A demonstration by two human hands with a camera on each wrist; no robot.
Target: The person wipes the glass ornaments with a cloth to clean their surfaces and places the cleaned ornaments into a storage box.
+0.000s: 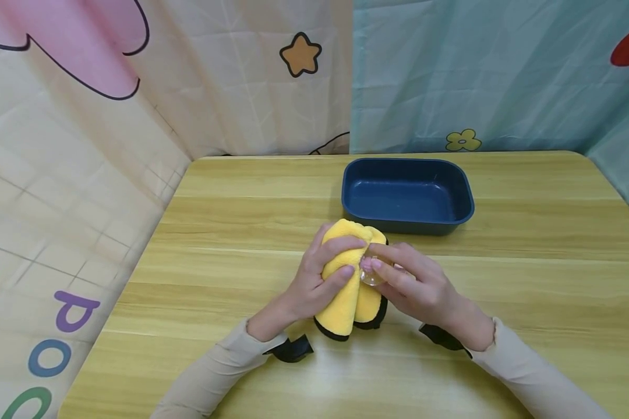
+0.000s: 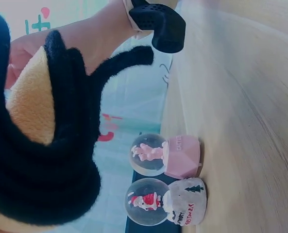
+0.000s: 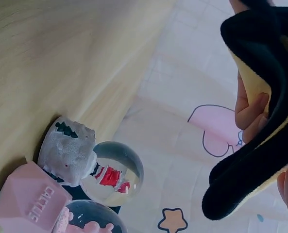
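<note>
A yellow cloth with black trim (image 1: 343, 291) hangs folded over in the air between both hands. My left hand (image 1: 322, 270) grips it with fingers over the front and thumb along the fold. The fingers of my right hand (image 1: 424, 285) pinch the cloth's right edge. Under the hands, a clear-domed snow globe (image 1: 372, 278) with a pink figure shows through the gap. It has a pink faceted base lettered CACTUS (image 3: 32, 199) and stands upright on the table. Beside it stands a second snow globe (image 2: 188, 201) with a red-suited Santa and a whitish Christmas base, hidden in the head view.
A dark blue rectangular bin (image 1: 406, 201) sits behind the hands, toward the table's back edge. The wooden table (image 1: 230, 244) spans the view. Printed curtains (image 1: 241, 75) hang at its back and sides. Black straps (image 1: 293, 349) circle both wrists.
</note>
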